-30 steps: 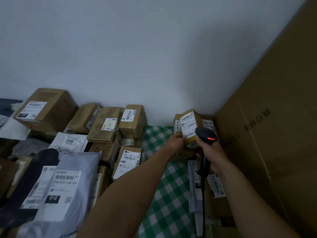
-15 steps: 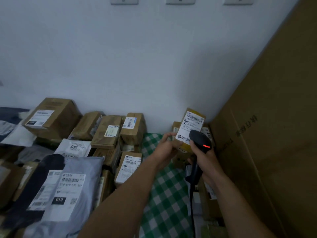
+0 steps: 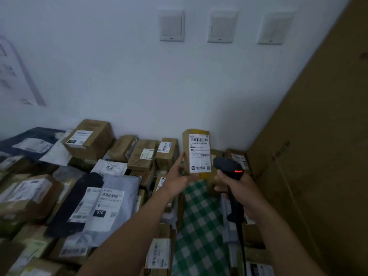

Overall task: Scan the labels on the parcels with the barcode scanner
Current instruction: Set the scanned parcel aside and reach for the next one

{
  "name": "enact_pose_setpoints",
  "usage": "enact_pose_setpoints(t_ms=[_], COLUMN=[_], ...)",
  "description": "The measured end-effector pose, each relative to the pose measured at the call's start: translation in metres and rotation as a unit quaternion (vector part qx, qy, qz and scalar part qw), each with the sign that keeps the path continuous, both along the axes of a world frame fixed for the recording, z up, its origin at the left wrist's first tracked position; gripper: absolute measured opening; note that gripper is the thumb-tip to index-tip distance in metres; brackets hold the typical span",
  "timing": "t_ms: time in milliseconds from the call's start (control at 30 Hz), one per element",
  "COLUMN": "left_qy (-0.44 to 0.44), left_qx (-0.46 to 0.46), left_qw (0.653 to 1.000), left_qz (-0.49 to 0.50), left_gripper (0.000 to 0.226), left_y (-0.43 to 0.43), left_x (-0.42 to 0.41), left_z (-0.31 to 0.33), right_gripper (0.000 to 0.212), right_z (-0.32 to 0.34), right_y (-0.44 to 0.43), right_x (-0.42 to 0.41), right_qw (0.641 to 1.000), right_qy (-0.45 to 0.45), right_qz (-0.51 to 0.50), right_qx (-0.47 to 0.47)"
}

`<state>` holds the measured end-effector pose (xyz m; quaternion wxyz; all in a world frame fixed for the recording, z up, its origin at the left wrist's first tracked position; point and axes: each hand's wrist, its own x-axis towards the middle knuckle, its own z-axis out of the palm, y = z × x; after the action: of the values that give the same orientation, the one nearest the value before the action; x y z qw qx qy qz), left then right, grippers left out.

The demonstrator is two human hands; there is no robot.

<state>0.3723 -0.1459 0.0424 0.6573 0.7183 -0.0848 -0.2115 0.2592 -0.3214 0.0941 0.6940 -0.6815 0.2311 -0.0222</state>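
the left hand (image 3: 176,177) holds a small brown parcel (image 3: 186,150) upright in the air, above the heap and in front of the wall (image 3: 119,76). it grips the parcel at the lower left corner, with the forefinger lying straight up along the left edge and the thumb at the bottom. the parcel's white label (image 3: 199,154) faces the camera, barcode at the top, and covers most of the front.

the right hand (image 3: 242,191) is wrapped round the handle of a black scanner (image 3: 227,165), just beside the parcel's lower right corner. the scanner's head is near the label's bottom edge; whether it touches the parcel cannot be told. a small red light (image 3: 238,171) glows on the head. the handle sticks out below the hand and a dark cable (image 3: 242,246) runs down from it.

below the hands lies a green and white checked cloth (image 3: 199,216). to the left is a crowded heap of brown boxes (image 3: 89,140) and mail bags, most with white labels; a grey bag (image 3: 119,196) marked 010 lies near the left forearm. more small boxes stand against the wall behind the parcel. a tall cardboard sheet (image 3: 318,156) leans along the right side. three white switches (image 3: 171,25) sit high on the wall.
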Motion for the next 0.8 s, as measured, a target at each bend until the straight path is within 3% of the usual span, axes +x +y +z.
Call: enact_pose_setpoints(t_ms=[200,800], left_qy=[-0.006,-0.007], left_qx=[0.005,0.042], left_qw=[1.0,0.999], left_qz=[0.024,0.029], left_gripper=[0.106,0.097], left_y=[0.008,0.015], left_x=[-0.007,0.003], left_z=[-0.015,-0.026], right_gripper=[0.022,0.025], right_z=[0.023,0.03], right_y=[0.016,0.011], right_x=[-0.017,-0.011], right_qw=[0.996,0.993], right_qy=[0.032,0.063], right_qz=[0.078,0.096], right_qx=[-0.024,-0.017])
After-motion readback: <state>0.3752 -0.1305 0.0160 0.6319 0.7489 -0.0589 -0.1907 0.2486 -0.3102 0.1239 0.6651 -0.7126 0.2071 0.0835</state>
